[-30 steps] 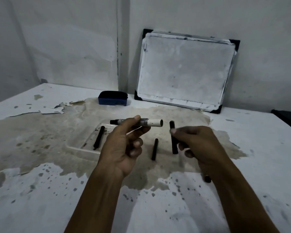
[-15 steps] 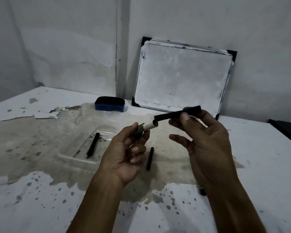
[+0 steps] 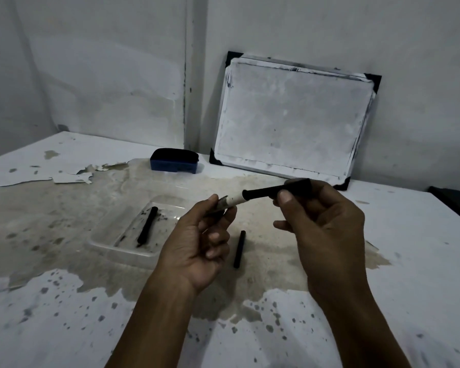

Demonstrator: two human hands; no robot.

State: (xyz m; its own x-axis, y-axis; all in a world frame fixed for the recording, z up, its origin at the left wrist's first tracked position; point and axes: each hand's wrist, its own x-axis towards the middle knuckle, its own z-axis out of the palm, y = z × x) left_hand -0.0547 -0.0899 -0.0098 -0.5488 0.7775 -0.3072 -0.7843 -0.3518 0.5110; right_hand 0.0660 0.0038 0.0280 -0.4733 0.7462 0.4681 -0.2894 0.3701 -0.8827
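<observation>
My left hand (image 3: 199, 248) grips a white marker barrel (image 3: 233, 201), its open end pointing right. My right hand (image 3: 322, 229) pinches a black stick (image 3: 263, 193) between thumb and fingers, and the stick's left tip sits at the mouth of the barrel. Both hands hover above the middle of the stained table (image 3: 64, 314). Another black stick (image 3: 239, 248) lies on the table just right of my left hand. A third black stick (image 3: 147, 228) rests inside a clear plastic tray (image 3: 109, 243) to the left.
A small whiteboard (image 3: 290, 123) leans against the back wall. A blue and black eraser (image 3: 174, 160) sits on the table near the wall corner. Peeled paint flakes (image 3: 72, 177) lie at the far left. A dark object (image 3: 454, 205) borders the table's right edge.
My right hand lifted a black stick off the table and brought its tip to the open end of the marker barrel in my left hand. The view shifted slightly.
</observation>
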